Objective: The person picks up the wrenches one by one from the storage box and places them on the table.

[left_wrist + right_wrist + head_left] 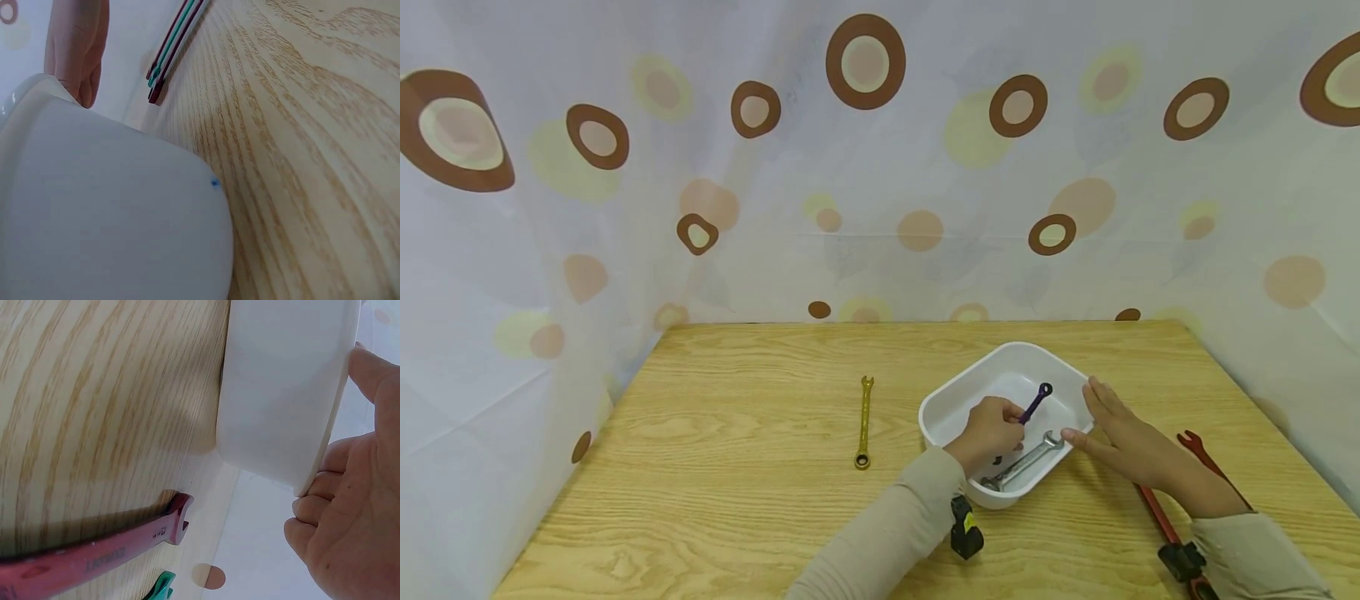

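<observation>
My left hand (991,433) reaches over the near left rim of a white plastic tub (955,392) and pinches a purple wrench (1036,404), whose ring end points up to the far right. Inside the tub, a silver wrench (1030,461) lies along the near right side. A small dark piece (997,460) shows beside it, partly covered by the left hand. At the tub's right side, my right hand (1138,442) rests against the rim with fingers extended and thumb spread. The left wrist view shows the tub's outer wall (119,200), which hides the left hand.
A gold wrench (864,423) lies on the wooden table (737,500) left of the tub. Right of it lie red wrenches (1206,458), partly under the right forearm, and a green wrench (160,587). A patterned curtain (865,183) stands behind the table.
</observation>
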Demonstrator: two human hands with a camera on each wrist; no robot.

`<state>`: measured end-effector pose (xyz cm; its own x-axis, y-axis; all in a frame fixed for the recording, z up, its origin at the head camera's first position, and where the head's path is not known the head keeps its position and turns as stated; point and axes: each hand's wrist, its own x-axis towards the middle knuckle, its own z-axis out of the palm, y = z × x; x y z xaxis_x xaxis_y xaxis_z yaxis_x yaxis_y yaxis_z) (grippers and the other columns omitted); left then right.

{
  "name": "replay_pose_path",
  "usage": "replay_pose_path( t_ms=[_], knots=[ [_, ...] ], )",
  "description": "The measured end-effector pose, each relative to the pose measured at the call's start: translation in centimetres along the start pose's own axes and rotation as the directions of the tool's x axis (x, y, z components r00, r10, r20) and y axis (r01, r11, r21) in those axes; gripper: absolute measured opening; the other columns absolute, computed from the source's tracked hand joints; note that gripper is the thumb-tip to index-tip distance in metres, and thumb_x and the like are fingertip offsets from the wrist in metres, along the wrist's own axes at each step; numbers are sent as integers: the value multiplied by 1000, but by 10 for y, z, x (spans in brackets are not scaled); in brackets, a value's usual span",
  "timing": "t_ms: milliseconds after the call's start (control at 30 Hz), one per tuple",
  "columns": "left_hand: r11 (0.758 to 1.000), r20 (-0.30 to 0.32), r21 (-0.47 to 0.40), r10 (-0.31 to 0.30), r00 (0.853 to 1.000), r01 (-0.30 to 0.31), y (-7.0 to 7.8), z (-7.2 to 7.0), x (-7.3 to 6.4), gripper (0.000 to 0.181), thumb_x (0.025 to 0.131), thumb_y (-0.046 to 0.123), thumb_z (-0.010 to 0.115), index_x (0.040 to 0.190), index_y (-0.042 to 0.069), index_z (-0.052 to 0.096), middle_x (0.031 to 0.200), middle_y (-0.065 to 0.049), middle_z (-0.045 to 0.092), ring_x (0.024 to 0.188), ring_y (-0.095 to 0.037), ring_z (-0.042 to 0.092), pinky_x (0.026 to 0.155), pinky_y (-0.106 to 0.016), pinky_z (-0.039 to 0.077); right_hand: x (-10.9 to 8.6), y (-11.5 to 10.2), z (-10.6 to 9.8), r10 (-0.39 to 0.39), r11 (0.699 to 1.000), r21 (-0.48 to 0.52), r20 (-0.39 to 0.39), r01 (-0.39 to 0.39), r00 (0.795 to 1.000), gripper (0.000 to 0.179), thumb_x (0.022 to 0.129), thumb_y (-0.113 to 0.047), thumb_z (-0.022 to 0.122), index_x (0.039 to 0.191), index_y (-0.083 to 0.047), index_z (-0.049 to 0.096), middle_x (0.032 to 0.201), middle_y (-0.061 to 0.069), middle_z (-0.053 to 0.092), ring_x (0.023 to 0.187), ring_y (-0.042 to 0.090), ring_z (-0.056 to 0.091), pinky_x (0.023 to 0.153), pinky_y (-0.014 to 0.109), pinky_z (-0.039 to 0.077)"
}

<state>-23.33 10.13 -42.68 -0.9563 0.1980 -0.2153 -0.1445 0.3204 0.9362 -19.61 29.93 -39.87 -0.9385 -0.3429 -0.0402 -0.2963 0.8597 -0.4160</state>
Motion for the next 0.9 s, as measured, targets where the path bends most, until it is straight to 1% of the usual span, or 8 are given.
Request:
replay_pose_path(
  t_ms=[167,267,333,533,667,767,800,900],
  knots=[
    [1000,0,-14,18,1000,-18,0,-2,-3,9,84,-3,66,90,1,70,68,1,58,58,-16,63,53,-23,54,0,1,1,2,1000,5,0,-2,1000,89,96,-45,53,147,14,10,154,33,0,139,53,7,101,71,21],
    [999,7,-21,36,999,-36,-1,-4,-5,10,83,-3,68,90,2,73,68,1,60,57,-17,64,52,-25,55,0,1,1,2,1000,13,-1,-2,1000,89,96,-45,53,147,13,10,155,33,0,140,52,5,102,71,21],
    [999,12,-34,37,999,-36,-1,-5,-6,11,82,-2,69,91,3,73,69,1,62,57,-18,65,52,-26,55,0,1,1,1,1000,17,-3,-1,1000,89,96,-45,53,147,14,11,155,33,0,140,52,5,102,70,20],
    [996,2,-88,-1,1000,1,2,-5,-6,12,82,-2,70,90,5,74,69,-1,64,60,-23,69,54,-26,56,0,2,1,3,1000,16,-1,-3,1000,89,96,-45,53,147,13,10,155,33,-1,140,52,4,102,70,20],
    [995,-13,-103,-3,1000,1,3,-5,-5,11,82,-2,70,89,4,75,68,-2,66,61,-18,68,56,-24,55,0,2,1,9,1000,17,3,-9,1000,89,96,-46,53,148,13,10,155,32,-1,140,52,5,102,71,20],
    [992,-54,-123,-7,999,0,4,-5,-4,10,80,-3,70,87,4,76,67,-1,66,60,-13,65,56,-22,54,0,2,0,11,1000,18,4,-11,1000,89,96,-46,53,148,12,10,155,32,-1,140,53,5,102,71,20],
    [991,-64,-135,-17,998,9,4,-5,-3,10,80,-2,70,86,4,75,67,0,65,59,-12,64,56,-22,54,0,1,0,12,1000,18,5,-12,1000,90,96,-46,53,148,13,10,155,32,-1,139,53,6,102,71,20],
    [975,-81,-218,-62,995,43,7,-6,-4,10,80,-3,71,84,6,75,69,2,63,61,-12,61,58,-23,55,0,1,-1,17,1000,8,7,-17,1000,90,95,-47,53,148,13,10,154,33,1,139,54,7,102,71,20]
  ],
)
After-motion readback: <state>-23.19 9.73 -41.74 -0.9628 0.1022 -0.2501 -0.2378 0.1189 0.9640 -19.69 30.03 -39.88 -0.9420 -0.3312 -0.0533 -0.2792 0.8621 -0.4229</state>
